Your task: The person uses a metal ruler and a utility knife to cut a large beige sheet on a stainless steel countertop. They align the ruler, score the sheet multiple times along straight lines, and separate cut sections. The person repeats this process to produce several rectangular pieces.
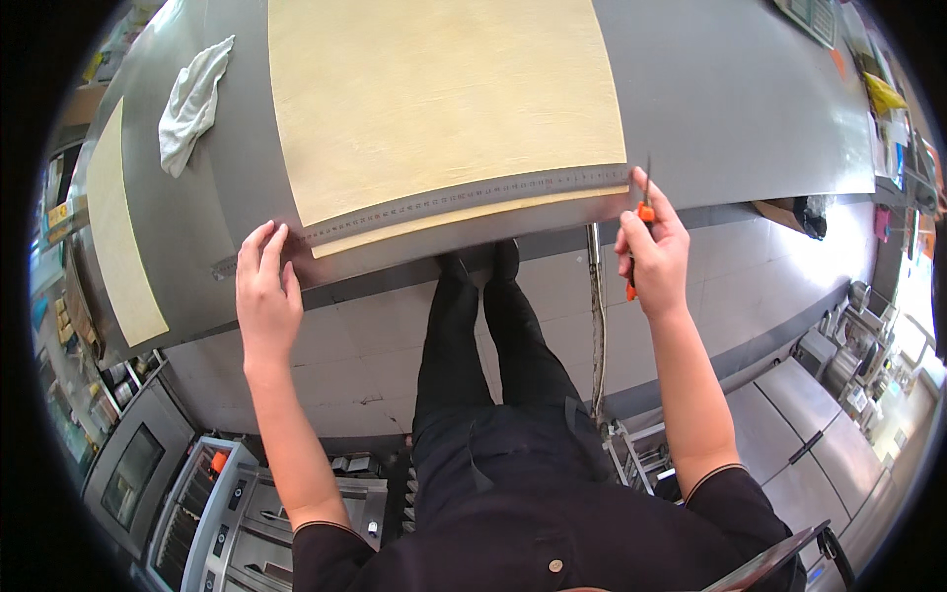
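A large pale yellow dough sheet [451, 96] lies flat on the steel worktable [740, 111]. Along its near edge runs a long metal ruler [473, 194], with a narrow strip of dough [473, 220] showing on the ruler's near side. Whether strip and sheet join beneath the ruler is hidden. My left hand [270, 288] rests by the ruler's left end, fingers spread, touching it or the steel; it grasps nothing. In my right hand [655, 248] is a thin-bladed knife [645, 212] with an orange and black handle, blade pointing away from me. My right index finger reaches the ruler's right end.
A white cloth [194, 107] lies left of the sheet. Farther left, a separate dough piece [122, 244] sits near the table's end. A scale [810, 18] stands at the far right. Behind me are steel cabinets [806, 444] and kitchen equipment [259, 518].
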A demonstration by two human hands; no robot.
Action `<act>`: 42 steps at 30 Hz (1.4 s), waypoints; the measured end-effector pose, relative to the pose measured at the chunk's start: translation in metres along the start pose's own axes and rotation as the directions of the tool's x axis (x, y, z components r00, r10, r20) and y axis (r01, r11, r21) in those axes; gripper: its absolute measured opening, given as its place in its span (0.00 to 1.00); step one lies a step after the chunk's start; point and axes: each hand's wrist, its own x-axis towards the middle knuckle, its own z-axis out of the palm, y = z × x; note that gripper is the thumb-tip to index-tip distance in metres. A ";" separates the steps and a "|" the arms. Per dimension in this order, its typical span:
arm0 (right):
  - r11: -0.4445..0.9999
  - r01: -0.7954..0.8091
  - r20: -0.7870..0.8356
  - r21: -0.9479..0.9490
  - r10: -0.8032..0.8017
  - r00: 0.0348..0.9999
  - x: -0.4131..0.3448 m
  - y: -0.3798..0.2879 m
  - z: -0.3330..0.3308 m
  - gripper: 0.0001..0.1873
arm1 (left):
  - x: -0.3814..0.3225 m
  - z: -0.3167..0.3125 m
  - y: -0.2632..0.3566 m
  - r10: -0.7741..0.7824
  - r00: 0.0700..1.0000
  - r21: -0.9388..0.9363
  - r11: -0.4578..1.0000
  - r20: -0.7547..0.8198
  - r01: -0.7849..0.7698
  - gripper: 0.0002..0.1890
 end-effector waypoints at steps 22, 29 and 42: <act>0.976 0.158 -0.108 0.147 -0.143 0.984 -0.020 0.018 0.044 0.27 | 0.016 -0.010 -0.074 0.214 0.969 -0.210 0.960 0.125 -0.185 0.20; 0.986 0.141 -0.027 0.092 -0.139 0.990 -0.033 0.026 0.068 0.29 | -0.020 -0.014 -0.130 0.127 0.984 -0.256 0.962 0.122 -0.093 0.21; 0.988 0.157 0.087 0.009 -0.157 0.984 -0.033 0.034 0.085 0.29 | -0.013 -0.009 -0.162 0.272 0.961 -0.083 0.960 0.059 -0.267 0.30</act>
